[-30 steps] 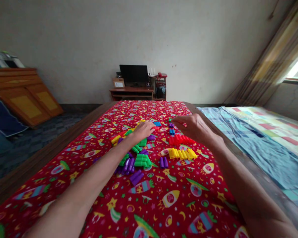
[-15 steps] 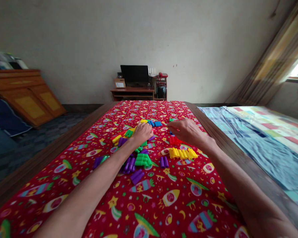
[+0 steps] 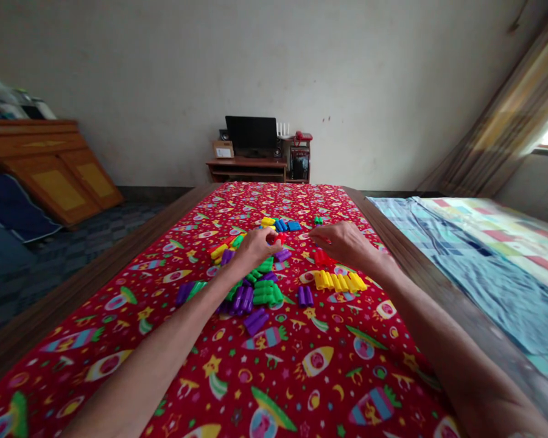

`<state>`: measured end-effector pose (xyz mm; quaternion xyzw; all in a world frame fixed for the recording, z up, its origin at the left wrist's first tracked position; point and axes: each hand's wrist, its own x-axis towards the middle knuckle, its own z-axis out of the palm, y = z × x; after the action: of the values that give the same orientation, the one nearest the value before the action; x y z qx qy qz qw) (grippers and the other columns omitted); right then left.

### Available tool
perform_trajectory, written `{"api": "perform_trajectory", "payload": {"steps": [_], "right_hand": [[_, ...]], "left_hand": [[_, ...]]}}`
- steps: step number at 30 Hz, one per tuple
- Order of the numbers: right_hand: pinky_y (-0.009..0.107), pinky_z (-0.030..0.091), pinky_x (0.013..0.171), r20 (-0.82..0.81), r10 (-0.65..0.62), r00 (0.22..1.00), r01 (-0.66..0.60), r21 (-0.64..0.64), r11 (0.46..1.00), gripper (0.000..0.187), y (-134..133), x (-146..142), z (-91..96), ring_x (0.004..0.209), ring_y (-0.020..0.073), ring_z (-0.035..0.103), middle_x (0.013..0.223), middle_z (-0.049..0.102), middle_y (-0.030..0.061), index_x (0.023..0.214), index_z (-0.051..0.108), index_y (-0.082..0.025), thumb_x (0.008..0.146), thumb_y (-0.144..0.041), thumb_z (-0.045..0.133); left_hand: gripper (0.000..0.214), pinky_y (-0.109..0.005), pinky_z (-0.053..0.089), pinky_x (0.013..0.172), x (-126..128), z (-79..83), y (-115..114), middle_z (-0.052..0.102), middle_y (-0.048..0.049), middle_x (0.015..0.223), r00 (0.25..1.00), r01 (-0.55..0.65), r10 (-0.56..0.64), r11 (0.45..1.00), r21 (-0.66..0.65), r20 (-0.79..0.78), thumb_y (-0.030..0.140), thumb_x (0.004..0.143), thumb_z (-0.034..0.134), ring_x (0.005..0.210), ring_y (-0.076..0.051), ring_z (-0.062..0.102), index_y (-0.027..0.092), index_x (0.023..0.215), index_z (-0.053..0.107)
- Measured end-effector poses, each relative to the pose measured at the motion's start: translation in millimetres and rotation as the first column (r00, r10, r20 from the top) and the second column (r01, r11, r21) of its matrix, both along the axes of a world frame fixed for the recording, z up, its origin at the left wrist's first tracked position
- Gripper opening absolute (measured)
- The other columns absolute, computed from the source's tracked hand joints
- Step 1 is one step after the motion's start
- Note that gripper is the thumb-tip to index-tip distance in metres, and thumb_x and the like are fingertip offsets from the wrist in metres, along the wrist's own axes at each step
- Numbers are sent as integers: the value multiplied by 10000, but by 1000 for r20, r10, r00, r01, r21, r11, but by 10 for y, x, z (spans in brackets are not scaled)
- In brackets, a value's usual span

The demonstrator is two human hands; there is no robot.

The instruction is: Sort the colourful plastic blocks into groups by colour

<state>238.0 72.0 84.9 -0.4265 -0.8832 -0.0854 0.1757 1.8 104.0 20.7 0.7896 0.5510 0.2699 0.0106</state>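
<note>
Both my arms reach out over a table with a red rocket-print cloth (image 3: 265, 377). My left hand (image 3: 254, 246) is closed in a pinch on a small red block (image 3: 279, 238), above a heap of green blocks (image 3: 265, 293) and purple blocks (image 3: 240, 300). My right hand (image 3: 342, 242) is curled, fingers together, just right of that red block; what it grips is hidden. Under it lie a row of red blocks (image 3: 322, 258) and a row of yellow blocks (image 3: 338, 281). Blue blocks (image 3: 287, 225) and a yellow block (image 3: 268, 221) lie beyond my hands.
A bed with a checked blue sheet (image 3: 484, 255) runs along the table's right edge. A wooden cabinet (image 3: 55, 164) stands at the left. A desk with a dark monitor (image 3: 251, 132) is against the far wall. A curtain (image 3: 506, 121) hangs at the right.
My right hand has drawn left, toward my left hand, uncovering the blue and yellow blocks beyond. My left hand now pinches a red block. The view has shifted slightly.
</note>
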Motion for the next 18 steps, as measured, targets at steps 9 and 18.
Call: {"api": "perform_trajectory", "payload": {"steps": [9, 18], "right_hand": [[342, 487, 877, -99, 354, 930, -353, 31, 935, 313, -53, -165, -81, 1031, 221, 633, 1173, 673, 144, 1181, 648, -140, 889, -234, 586], [316, 479, 752, -27, -28, 999, 24, -143, 989, 266, 283, 563, 117, 786, 192, 662, 903, 742, 61, 1074, 722, -199, 853, -216, 574]], "left_hand": [[531, -280, 483, 690, 222, 300, -344, 686, -25, 777, 541, 490, 73, 782, -385, 838, 555, 559, 817, 736, -152, 633, 147, 873, 684], [436, -334, 529, 764, 189, 289, -341, 729, -69, 848, 616, 462, -42, 828, -318, 787, 559, 733, 688, 784, -185, 674, 147, 875, 685]]}}
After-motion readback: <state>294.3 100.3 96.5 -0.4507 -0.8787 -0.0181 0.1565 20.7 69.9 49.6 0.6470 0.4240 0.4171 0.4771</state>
